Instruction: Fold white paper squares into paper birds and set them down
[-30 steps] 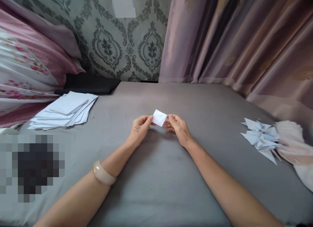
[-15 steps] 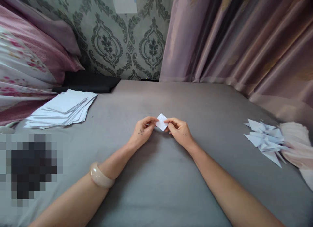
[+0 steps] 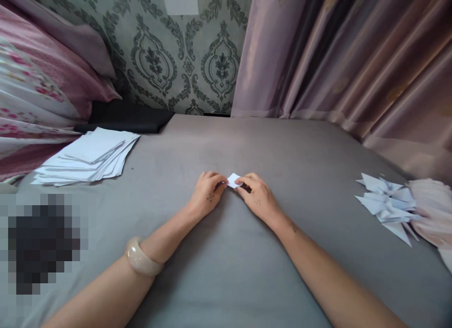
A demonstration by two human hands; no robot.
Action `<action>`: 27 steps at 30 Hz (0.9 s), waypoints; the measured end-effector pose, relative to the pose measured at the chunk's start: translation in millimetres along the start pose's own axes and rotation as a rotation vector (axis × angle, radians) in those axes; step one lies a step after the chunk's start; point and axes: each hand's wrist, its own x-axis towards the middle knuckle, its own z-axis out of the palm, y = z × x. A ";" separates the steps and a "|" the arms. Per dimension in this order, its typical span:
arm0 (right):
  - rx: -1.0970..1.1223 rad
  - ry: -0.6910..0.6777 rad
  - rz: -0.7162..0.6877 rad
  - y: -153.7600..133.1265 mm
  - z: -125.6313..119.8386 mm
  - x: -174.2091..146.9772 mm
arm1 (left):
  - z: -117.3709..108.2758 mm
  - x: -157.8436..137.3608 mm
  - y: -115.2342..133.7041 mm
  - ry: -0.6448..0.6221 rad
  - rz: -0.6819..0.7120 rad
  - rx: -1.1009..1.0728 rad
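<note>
A small folded piece of white paper (image 3: 233, 180) is between my two hands, over the middle of the grey sheet (image 3: 226, 271). My left hand (image 3: 208, 192) pinches its left corner with thumb and fingertips. At the paper's right side, my right hand (image 3: 257, 196) grips it the same way, and the fingers cover part of that edge. The paper looks flatter and tilted away from me; its fold lines are too small to make out. A pale bangle (image 3: 143, 257) circles my left wrist.
A stack of white paper sheets (image 3: 88, 156) lies at the left, before a black folded item (image 3: 130, 117). Several folded paper shapes with pointed ends (image 3: 386, 201) lie at the right beside pale fabric (image 3: 429, 201). Curtains (image 3: 318, 60) hang behind on the right.
The paper has tilted down from an upright diamond to a flatter one. My hands have turned slightly with it, and both still hold its sides.
</note>
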 end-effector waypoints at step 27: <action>-0.035 0.060 0.167 5.6 -0.8 11.0 | 0.9 13.5 4.3 -0.015 -0.109 0.062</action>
